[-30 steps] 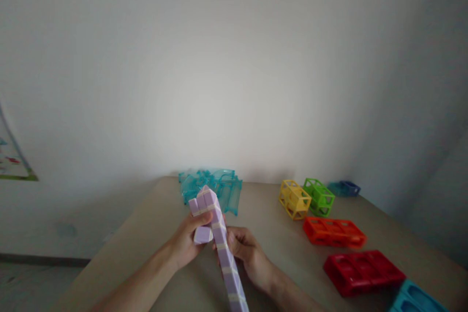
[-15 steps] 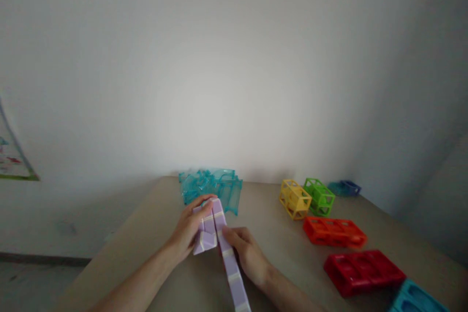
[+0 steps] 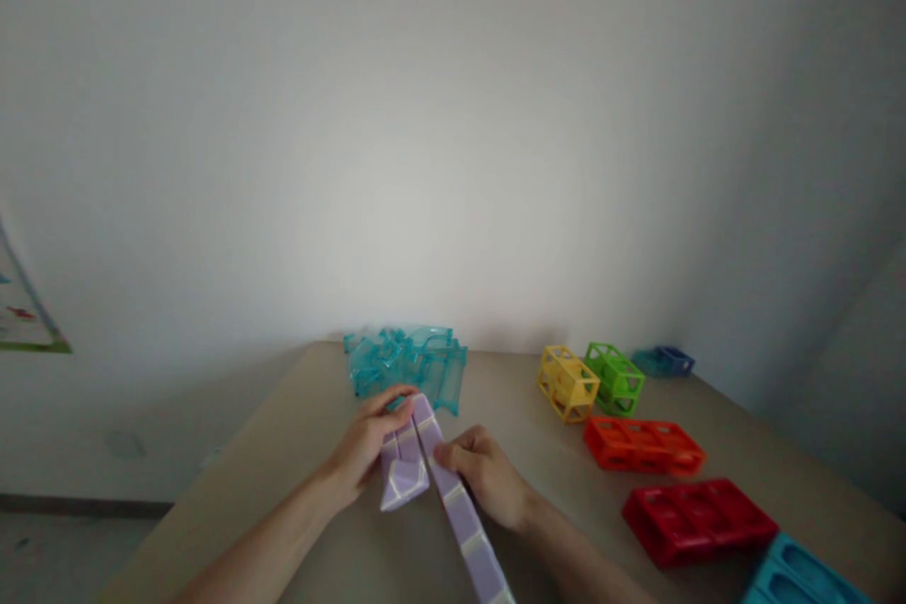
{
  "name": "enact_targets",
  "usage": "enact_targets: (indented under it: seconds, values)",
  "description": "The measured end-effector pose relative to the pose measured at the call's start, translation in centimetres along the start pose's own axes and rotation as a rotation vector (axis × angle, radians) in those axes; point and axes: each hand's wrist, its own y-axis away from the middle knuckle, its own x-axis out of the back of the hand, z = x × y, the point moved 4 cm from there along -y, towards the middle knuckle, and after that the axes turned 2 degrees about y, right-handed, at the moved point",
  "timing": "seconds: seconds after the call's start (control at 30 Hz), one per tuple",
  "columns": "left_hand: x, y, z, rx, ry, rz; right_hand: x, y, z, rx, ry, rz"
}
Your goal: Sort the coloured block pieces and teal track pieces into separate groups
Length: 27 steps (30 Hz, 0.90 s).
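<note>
In the head view I hold a lavender jointed strip of blocks (image 3: 465,517) with pale lines between its segments, resembling a snake puzzle. It is folded back on itself at the far end, with a narrow gap between the two lengths. My left hand (image 3: 374,439) is closed around the shorter folded part, thumb on top; a wedge-shaped end angles out just below it. My right hand (image 3: 488,477) grips the longer length from the right, its thumb pressed on the upper face. The long length runs toward me and out of the bottom edge.
Translucent teal plastic pieces (image 3: 407,363) lie heaped by the wall. To the right stand yellow (image 3: 567,384) and green (image 3: 614,379) open frames, with orange (image 3: 643,445), red (image 3: 699,521) and blue (image 3: 803,574) blocks nearer. Small dark-blue pieces (image 3: 674,360) sit in the far right corner.
The strip's long near end has swung to the right, and its wedge end has tilted and moved slightly nearer. Both hands keep hold; the gap in the fold looks wider.
</note>
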Motion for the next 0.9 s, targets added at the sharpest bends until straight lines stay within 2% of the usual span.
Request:
enact_targets:
  seconds: [0.13,0.2,0.3,0.53,0.8,0.9]
  values:
    - [-0.6,0.5,0.0,-0.059,-0.166,-0.057,-0.2,-0.1,0.0,0.096,0.089,0.058]
    - [-0.8,0.5,-0.2,-0.059,-0.182,-0.054,-0.5,-0.1,0.0,0.123,0.102,0.09]
    - [-0.9,0.3,-0.7,-0.002,-0.108,-0.044,-0.8,-0.1,0.2,0.081,0.058,0.07]
    - [-1.7,0.9,-1.2,0.177,0.056,-0.184,-0.6,-0.2,0.7,-0.03,-0.011,0.001]
    - [-1.9,1.1,-1.7,0.235,0.078,-0.144,-0.3,0.2,0.7,-0.081,0.019,-0.065]
    - [-1.7,0.9,-1.2,0.188,0.06,-0.125,-0.7,0.1,0.6,-0.014,0.029,-0.036]
